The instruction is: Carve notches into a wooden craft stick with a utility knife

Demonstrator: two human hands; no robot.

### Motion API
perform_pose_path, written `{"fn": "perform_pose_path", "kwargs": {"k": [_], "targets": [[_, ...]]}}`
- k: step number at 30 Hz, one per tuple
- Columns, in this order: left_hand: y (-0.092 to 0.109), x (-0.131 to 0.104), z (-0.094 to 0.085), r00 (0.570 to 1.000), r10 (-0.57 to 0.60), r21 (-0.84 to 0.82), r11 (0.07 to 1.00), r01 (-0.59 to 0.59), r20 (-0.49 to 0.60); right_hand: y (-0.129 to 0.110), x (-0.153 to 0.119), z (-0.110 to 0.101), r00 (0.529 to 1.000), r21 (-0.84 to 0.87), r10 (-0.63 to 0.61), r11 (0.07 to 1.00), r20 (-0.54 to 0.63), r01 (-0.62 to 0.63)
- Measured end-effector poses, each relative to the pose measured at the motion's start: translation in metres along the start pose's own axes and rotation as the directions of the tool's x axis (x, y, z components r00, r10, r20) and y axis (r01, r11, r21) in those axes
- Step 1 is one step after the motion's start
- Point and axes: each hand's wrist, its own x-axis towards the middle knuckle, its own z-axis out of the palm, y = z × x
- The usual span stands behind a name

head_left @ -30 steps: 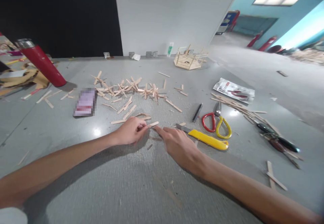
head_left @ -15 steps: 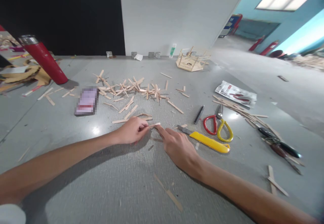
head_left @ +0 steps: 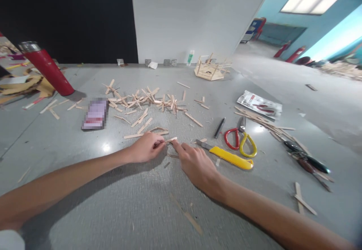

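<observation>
A short piece of wooden craft stick (head_left: 171, 140) spans the gap between my two hands, low over the grey table. My left hand (head_left: 148, 147) pinches its left end between thumb and curled fingers. At its right end, the fingertips of my right hand (head_left: 196, 163) close on the stick, index finger stretched along it. Just beyond my left hand lie more craft sticks (head_left: 132, 135), some joined at an angle. A yellow-handled utility knife (head_left: 230, 157) rests to the right of my right hand, its blade pointing toward the fingers.
Scissors (head_left: 241, 138) with red and yellow handles and a black pen (head_left: 220, 127) lie right. Behind are a pile of craft sticks (head_left: 149, 98), a stick-built frame (head_left: 210, 71) and a glue tube (head_left: 190, 57). A phone (head_left: 95, 113) and red bottle (head_left: 48, 69) stand left; pliers (head_left: 307, 157) lie far right.
The whole view has shifted slightly, so things appear a little further left. Both hands keep their hold on the craft stick, with hardly any movement.
</observation>
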Motion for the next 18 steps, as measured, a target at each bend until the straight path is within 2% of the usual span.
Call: {"fn": "perform_pose_path", "kwargs": {"k": [6, 12, 18], "targets": [[-0.003, -0.001, 0.002, 1.0, 0.008, 0.007, 1.0, -0.007, -0.017, 0.009, 0.002, -0.005, 0.996, 0.038, -0.082, 0.996, -0.036, 0.083], [0.001, -0.003, 0.001, 1.0, -0.016, -0.055, 0.998, 0.017, 0.015, 0.022, 0.005, -0.003, 0.977, 0.094, -0.195, 0.975, -0.081, 0.202], [0.001, -0.002, -0.002, 0.995, -0.067, -0.128, 0.989, 0.077, 0.08, 0.023, 0.0, -0.006, 0.973, 0.091, -0.216, 0.971, -0.075, 0.222]]}}
